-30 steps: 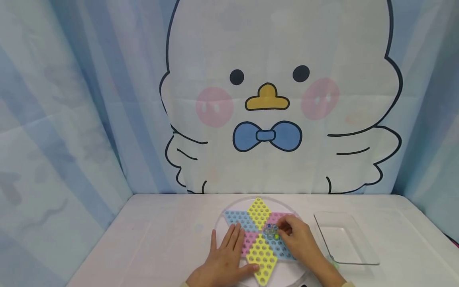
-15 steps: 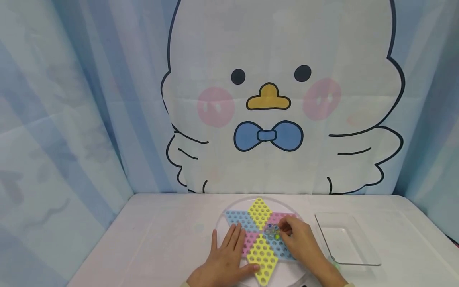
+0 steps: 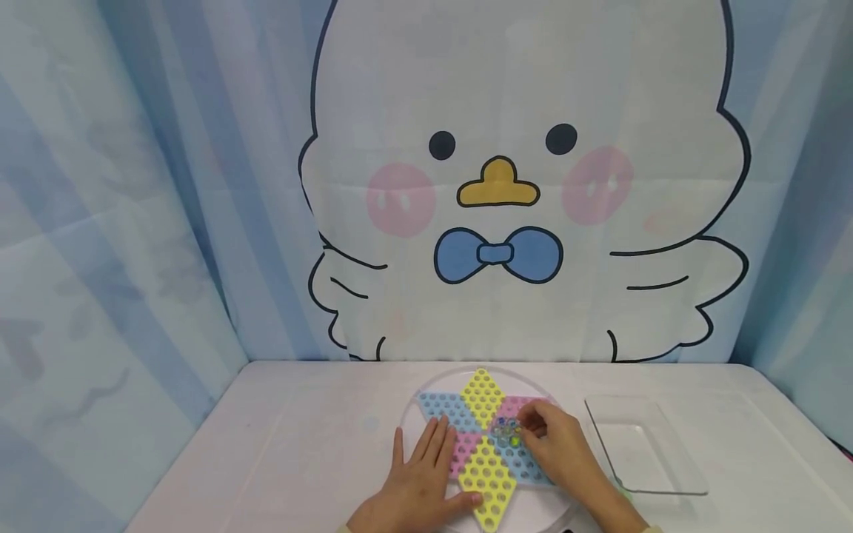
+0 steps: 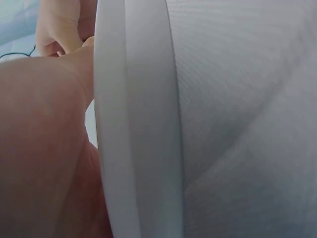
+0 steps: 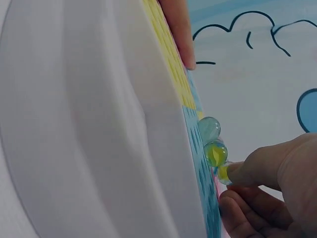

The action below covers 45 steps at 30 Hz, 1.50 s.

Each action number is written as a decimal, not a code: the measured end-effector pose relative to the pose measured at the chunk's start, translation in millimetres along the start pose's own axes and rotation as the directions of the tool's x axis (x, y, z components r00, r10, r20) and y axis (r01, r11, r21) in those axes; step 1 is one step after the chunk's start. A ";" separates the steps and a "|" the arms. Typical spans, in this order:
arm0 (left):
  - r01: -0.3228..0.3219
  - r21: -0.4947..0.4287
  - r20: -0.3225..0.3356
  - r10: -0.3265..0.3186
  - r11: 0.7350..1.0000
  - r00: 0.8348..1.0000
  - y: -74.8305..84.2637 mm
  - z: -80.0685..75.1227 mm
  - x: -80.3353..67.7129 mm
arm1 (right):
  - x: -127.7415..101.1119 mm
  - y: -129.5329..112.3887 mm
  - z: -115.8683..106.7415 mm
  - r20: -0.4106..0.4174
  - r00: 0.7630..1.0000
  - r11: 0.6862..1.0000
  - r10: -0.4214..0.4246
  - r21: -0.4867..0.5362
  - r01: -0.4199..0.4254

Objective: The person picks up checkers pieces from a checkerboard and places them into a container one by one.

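Note:
A round Chinese checkers board (image 3: 481,385) with a yellow, pink and blue star of holes lies on the table. My left hand (image 3: 426,474) rests on its left side, fingers straight and spread. On the pink and blue area right of the centre sits a cluster of glass marbles (image 3: 504,429). My right hand (image 3: 560,448) is at their right edge, fingers curled. In the right wrist view, the thumb (image 5: 247,171) and fingers pinch a marble with yellow inside (image 5: 224,173). Beside it are another yellow-cored marble (image 5: 216,154) and a clear one (image 5: 210,129).
A clear rectangular box (image 3: 660,491) stands on the table right of the board, close to my right forearm. Something small and greenish (image 3: 623,494) shows at its lower left corner. Behind the white table (image 3: 300,437) hangs a curtain (image 3: 493,311) printed with a cartoon bird.
Both hands stay in nearly the same places. The right fingers shift only slightly at the marbles, and the head view moves a little.

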<state>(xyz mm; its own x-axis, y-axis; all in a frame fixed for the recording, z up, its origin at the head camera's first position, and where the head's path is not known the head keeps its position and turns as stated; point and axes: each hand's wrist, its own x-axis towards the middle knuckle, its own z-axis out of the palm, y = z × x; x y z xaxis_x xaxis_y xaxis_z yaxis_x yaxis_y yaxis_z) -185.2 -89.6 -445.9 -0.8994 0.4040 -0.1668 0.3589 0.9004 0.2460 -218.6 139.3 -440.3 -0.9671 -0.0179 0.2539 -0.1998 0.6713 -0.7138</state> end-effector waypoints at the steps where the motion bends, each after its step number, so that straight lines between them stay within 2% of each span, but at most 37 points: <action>1: 0.001 0.001 0.001 -0.001 1.000 1.000 0.3 0.1 0.1 | 0.0 0.5 -0.2 0.000 1.000 1.000 0.003 0.008 -0.003; 12: -0.011 0.012 -0.014 0.011 1.000 1.000 -0.1 2.4 -0.5 | 0.9 0.6 -5.2 0.011 0.999 0.998 0.039 0.052 -0.039; 19: 0.003 0.007 0.006 -0.003 1.000 1.000 -0.2 1.7 0.1 | 1.4 0.4 -8.5 -0.005 1.000 0.999 0.028 0.037 -0.028; 28: 0.008 0.004 0.009 -0.008 1.000 1.000 0.1 0.0 -0.1 | 1.5 1.2 -12.4 -0.041 0.999 0.999 -0.032 0.037 0.034; 39: 0.011 0.000 0.017 -0.011 1.000 1.000 -0.5 1.4 1.3 | 2.1 -1.6 -19.0 -0.001 1.000 1.000 0.027 0.012 -0.027; 45: 0.008 0.006 0.012 -0.009 1.000 1.000 -0.9 2.0 1.1 | 0.3 -3.8 -25.8 -0.025 1.000 1.000 -0.016 0.013 0.017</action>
<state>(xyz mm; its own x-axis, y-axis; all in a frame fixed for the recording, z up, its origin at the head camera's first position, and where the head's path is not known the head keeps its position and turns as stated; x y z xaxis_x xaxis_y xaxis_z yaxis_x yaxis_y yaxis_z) -186.0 -89.7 -448.2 -0.8995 0.3982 -0.1801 0.3527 0.9047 0.2388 -214.1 155.8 -420.7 -0.9595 -0.0104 0.2815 -0.2178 0.6611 -0.7180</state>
